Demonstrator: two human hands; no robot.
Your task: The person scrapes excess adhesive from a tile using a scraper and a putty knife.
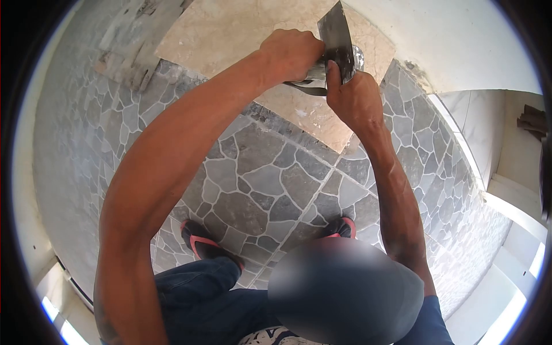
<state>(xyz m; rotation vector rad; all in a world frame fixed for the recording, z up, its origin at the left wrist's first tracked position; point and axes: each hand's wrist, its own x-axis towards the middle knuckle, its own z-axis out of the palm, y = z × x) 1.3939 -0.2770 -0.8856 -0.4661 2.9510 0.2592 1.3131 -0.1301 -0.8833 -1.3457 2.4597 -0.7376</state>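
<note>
- Where the view begins at the left, a worn, patchy grey-and-white board (129, 49) lies on the floor (238, 213), which has a pattern of irregular grey stones with pale joints.
- Next, the left arm (155, 155) reaches up from the lower left and crosses in front of the board's neighbour, a beige, marbled slab (227, 29).
- Below, a black shoe with pinkish-red edging (210, 247) stands on the stone pattern, beside a leg in dark blue cloth (198, 284).
- Over the slab, the left hand (292, 54) is closed, its fingers curled around a shiny metal tool (316, 73); most of the grip is hidden. A dark curved strip runs just below this hand.
- Beside it, a dark flat blade (335, 37) stands nearly upright between the hands, its top leaning left, overlapping the metal tool; whether the two touch is unclear.
- To the right, the right hand (357, 102) grips the blade's lower end, its thumb pressed along the near side.
- Lower down, a rounded, blurred dark shape (345, 293) hides part of the body, with the second shoe (345, 227) just above.
- Farthest right rise a white wall (471, 46) and, near the edge, something brown (533, 122), too small to identify.
</note>
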